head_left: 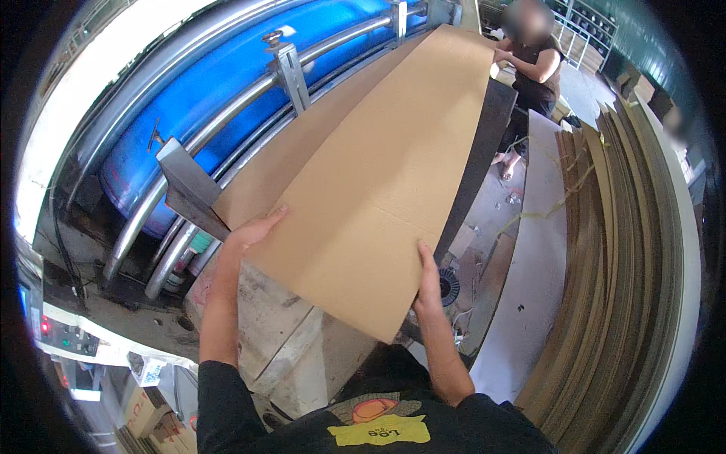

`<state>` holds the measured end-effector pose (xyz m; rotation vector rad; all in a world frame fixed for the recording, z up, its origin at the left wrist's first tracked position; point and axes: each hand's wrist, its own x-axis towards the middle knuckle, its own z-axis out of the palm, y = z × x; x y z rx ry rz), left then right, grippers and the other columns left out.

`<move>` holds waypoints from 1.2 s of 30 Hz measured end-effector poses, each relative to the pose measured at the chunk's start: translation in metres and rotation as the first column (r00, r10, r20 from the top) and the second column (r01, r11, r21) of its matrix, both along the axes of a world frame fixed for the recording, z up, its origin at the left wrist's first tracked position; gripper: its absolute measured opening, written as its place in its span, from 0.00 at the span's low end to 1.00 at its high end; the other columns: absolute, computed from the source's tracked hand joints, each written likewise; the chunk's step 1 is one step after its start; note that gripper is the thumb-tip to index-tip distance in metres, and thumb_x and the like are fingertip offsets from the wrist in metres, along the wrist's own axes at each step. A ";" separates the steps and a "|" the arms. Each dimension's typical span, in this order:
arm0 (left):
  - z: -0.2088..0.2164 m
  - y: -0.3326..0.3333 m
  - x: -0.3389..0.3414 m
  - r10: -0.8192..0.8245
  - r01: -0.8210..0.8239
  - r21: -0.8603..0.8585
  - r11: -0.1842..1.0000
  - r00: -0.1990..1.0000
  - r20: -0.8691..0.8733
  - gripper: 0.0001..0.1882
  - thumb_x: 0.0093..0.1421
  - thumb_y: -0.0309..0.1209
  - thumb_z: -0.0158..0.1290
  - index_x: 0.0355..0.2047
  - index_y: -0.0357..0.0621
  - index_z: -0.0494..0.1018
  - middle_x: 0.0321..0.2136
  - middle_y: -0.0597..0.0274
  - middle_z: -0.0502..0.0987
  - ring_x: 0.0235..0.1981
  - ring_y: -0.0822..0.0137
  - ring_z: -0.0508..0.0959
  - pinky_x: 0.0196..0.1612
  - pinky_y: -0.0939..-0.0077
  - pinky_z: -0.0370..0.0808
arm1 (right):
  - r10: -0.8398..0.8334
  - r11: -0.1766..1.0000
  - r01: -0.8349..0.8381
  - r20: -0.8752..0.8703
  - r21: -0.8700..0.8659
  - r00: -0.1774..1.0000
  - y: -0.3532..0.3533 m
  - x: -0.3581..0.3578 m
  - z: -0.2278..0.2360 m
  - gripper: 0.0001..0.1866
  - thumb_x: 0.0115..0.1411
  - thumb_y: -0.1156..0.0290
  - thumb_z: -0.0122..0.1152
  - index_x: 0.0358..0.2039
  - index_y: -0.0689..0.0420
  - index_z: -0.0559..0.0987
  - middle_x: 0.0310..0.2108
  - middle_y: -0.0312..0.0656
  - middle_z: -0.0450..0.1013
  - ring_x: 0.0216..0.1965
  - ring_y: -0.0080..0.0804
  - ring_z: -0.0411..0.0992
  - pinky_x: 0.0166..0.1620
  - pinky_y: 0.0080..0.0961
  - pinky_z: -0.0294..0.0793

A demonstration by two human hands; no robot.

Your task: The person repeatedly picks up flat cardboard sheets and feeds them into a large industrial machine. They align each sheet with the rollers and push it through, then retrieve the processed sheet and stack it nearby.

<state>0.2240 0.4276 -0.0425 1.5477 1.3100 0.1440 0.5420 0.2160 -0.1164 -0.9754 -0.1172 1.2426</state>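
Note:
A long brown cardboard sheet (378, 166) stretches from close to my body to the far end of the machine. My left hand (259, 229) is at its left edge near the close end, closed on the sheet, part of its fingers out of sight. On the right edge my right hand (429, 286) grips the same sheet, thumb along the rim and the other fingers mostly hidden beneath. Under the left side of this sheet lies another cardboard sheet (276, 163), beside the machine's rollers. At the far end, a co-worker (535, 72) has hands at the sheet's corner.
A machine with a big blue roller (219, 106) and metal bars (227, 125) runs along the left. A metal guide plate (189, 189) juts toward the sheets. To the right stands a tall stack of cardboard (605, 280). A control panel (68, 340) is at lower left.

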 end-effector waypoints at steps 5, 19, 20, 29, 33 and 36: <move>-0.016 0.051 -0.051 0.060 -0.061 -0.002 0.998 0.990 -0.131 0.48 0.62 0.70 0.43 0.61 0.36 0.71 0.59 0.49 0.73 0.60 0.54 0.73 0.63 0.60 0.68 | 0.039 0.999 -0.039 0.012 0.022 0.999 0.023 -0.041 0.006 0.35 0.67 0.49 0.58 0.64 0.63 0.67 0.60 0.47 0.70 0.59 0.39 0.70 0.62 0.37 0.68; -0.143 -0.203 0.049 0.750 -0.992 -0.011 0.125 0.087 0.656 0.39 0.67 0.42 0.56 0.68 0.31 0.53 0.69 0.41 0.56 0.69 0.52 0.58 0.71 0.59 0.53 | 0.121 0.992 -0.121 -0.007 0.047 0.993 0.060 -0.067 0.049 0.28 0.70 0.52 0.51 0.61 0.60 0.69 0.56 0.44 0.72 0.55 0.38 0.73 0.57 0.37 0.75; -0.153 -0.201 0.054 0.750 -0.992 -0.029 0.124 0.074 0.657 0.40 0.67 0.43 0.55 0.69 0.31 0.51 0.69 0.42 0.55 0.70 0.52 0.57 0.71 0.59 0.52 | 0.138 0.990 -0.137 -0.029 0.035 0.990 0.060 -0.068 0.052 0.28 0.70 0.51 0.52 0.61 0.60 0.69 0.56 0.44 0.72 0.55 0.38 0.73 0.58 0.37 0.75; 0.013 -0.174 0.094 0.425 -0.901 -0.073 0.428 0.129 0.896 0.28 0.69 0.36 0.49 0.65 0.34 0.58 0.59 0.49 0.68 0.58 0.58 0.70 0.60 0.59 0.68 | 0.098 0.995 -0.099 -0.073 -0.005 0.992 0.061 -0.051 0.097 0.37 0.63 0.43 0.58 0.64 0.54 0.68 0.61 0.43 0.68 0.61 0.39 0.66 0.64 0.42 0.62; 0.072 -0.168 0.082 0.438 -0.884 -0.026 0.467 0.205 0.875 0.29 0.68 0.39 0.51 0.62 0.31 0.61 0.57 0.48 0.70 0.56 0.59 0.72 0.59 0.60 0.68 | 0.238 0.969 -0.234 -0.046 0.081 0.970 0.055 -0.045 0.147 0.44 0.62 0.38 0.57 0.69 0.54 0.61 0.66 0.45 0.63 0.66 0.40 0.62 0.64 0.47 0.61; 0.085 -0.132 0.056 0.366 -0.876 0.007 0.483 0.210 0.907 0.30 0.67 0.42 0.53 0.59 0.30 0.64 0.55 0.48 0.71 0.55 0.58 0.72 0.57 0.59 0.70 | 0.368 0.921 -0.361 -0.020 0.147 0.930 0.067 -0.051 0.168 0.47 0.62 0.37 0.57 0.71 0.54 0.57 0.68 0.47 0.60 0.67 0.43 0.60 0.64 0.52 0.61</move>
